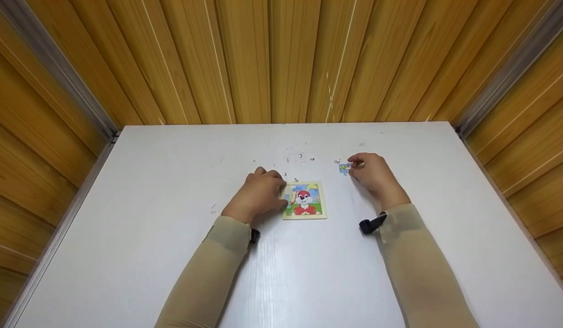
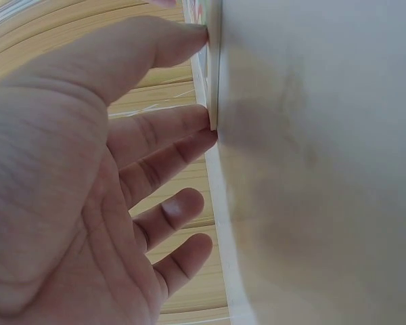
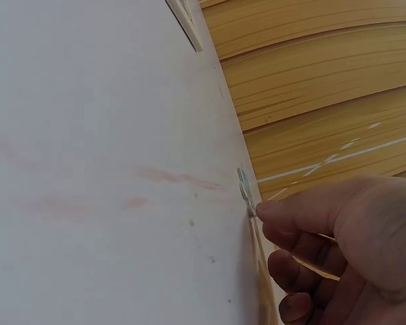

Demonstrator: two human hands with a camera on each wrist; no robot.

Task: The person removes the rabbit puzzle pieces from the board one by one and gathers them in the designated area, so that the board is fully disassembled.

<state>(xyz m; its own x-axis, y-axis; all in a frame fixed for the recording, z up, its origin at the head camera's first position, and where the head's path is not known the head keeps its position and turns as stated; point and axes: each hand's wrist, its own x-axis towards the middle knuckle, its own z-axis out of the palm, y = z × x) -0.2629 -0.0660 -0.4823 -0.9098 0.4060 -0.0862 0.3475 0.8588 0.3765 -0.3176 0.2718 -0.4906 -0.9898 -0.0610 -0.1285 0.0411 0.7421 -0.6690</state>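
A small square picture puzzle (image 1: pixel 304 202) with a pale wooden frame lies on the white table, showing a red-and-white rabbit. My left hand (image 1: pixel 260 193) holds it at its left side, the thumb on the lower left and the index finger at the upper left corner. In the left wrist view, the thumb and first two fingertips touch the frame (image 2: pixel 214 81), while the other fingers stay apart from it. To the right, my right hand (image 1: pixel 372 173) pinches a small blue puzzle piece (image 1: pixel 343 168) with a yellow-green mark between thumb and index finger, close over the table.
The white table (image 1: pixel 304 273) spreads around both hands. Dark specks and scuffs (image 1: pixel 299 156) mark its surface behind the puzzle. Yellow wood-look panels (image 1: pixel 290 59) rise at the back and both sides. A black strap device (image 1: pixel 371 224) sits on the right wrist.
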